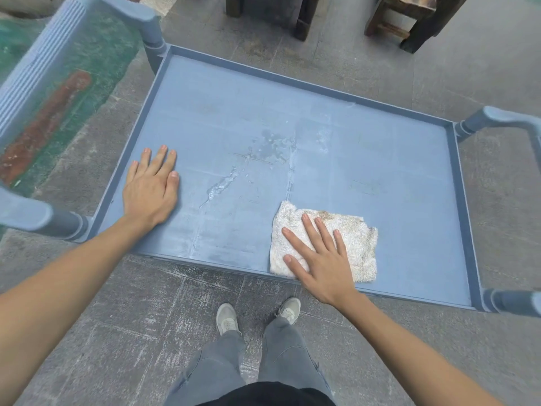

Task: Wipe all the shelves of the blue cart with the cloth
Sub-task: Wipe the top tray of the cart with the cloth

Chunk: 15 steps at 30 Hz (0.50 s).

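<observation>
Near: I see two shoes (257,313) on gray floor (117,332). Two hands, both flat, fingers straight. Right hand (317,256) presses one white cloth (355,244), dirty at far edge; cloth lies on front right part of blue cart (464,200) shelf. Left hand (152,186) palm-down on bare shelf, front left, holds nothing. Shelf holds only cloth; whitish smears (222,186) mid-shelf. Four corner posts on cart. Far: wooden furniture legs (304,19), count unclear.

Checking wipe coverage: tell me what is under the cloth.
The cloth lies flat on the blue cart shelf near its front edge, pressed down by the open right hand. Whether the shelf beneath is clean or dirty is covered.
</observation>
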Each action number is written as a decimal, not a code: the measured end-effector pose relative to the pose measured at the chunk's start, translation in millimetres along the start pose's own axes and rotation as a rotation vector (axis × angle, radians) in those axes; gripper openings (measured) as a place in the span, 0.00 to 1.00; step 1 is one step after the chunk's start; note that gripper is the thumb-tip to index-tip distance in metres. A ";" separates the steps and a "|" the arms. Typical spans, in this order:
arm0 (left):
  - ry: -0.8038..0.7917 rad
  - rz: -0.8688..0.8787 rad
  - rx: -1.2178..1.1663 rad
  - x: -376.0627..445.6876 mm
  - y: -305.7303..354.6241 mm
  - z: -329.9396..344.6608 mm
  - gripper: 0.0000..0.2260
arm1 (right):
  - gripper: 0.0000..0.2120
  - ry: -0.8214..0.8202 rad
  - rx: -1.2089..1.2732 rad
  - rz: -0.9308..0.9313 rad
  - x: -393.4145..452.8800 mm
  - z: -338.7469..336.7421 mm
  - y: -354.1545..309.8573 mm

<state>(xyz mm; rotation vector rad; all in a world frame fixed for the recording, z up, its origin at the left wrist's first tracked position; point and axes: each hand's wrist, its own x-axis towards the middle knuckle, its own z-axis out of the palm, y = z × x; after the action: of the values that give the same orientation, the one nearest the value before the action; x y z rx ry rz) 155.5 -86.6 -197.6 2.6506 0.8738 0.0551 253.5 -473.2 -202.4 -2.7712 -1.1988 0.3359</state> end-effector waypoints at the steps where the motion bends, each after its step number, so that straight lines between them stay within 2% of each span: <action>1: 0.005 0.003 0.001 0.3 -0.1 0.7 0.27 | 0.26 0.013 -0.001 0.022 2.1 1.1 -1.5; 8: 0.003 0.029 0.017 2.1 -5.4 2.9 0.27 | 0.26 0.050 0.062 0.150 46.5 -1.4 -12.7; 15: 0.017 0.019 0.020 5.4 -6.3 3.3 0.26 | 0.26 0.021 0.114 0.207 167.4 -22.9 -8.1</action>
<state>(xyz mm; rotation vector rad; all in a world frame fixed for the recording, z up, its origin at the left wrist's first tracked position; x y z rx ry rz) 156.8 -79.8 -203.3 2.6813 0.8590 0.0747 364.6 -345.8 -205.5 -2.7954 -0.8598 0.3797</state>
